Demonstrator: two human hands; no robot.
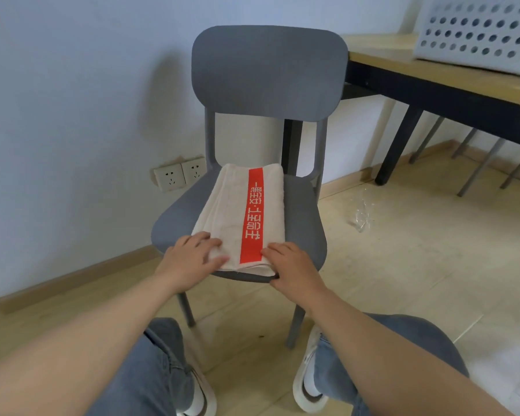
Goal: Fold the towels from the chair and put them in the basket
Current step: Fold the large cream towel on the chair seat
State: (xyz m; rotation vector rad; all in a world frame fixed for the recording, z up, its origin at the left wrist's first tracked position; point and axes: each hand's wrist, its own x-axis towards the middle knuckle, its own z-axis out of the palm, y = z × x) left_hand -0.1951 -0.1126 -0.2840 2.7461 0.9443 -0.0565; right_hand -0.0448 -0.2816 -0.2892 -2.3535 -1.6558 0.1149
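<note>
A cream towel with a red lettered stripe lies folded into a long strip on the seat of a grey chair. My left hand rests on the towel's near left corner, thumb at its edge. My right hand sits on the near right corner, fingers on top and thumb at the seat's front edge. Whether either hand pinches the cloth is unclear. A white perforated basket stands on the table at the upper right.
A wooden table with black legs stands right of the chair. Wall sockets sit low on the wall left of the chair. A scrap of clear plastic lies on the tiled floor. My knees and shoes are below.
</note>
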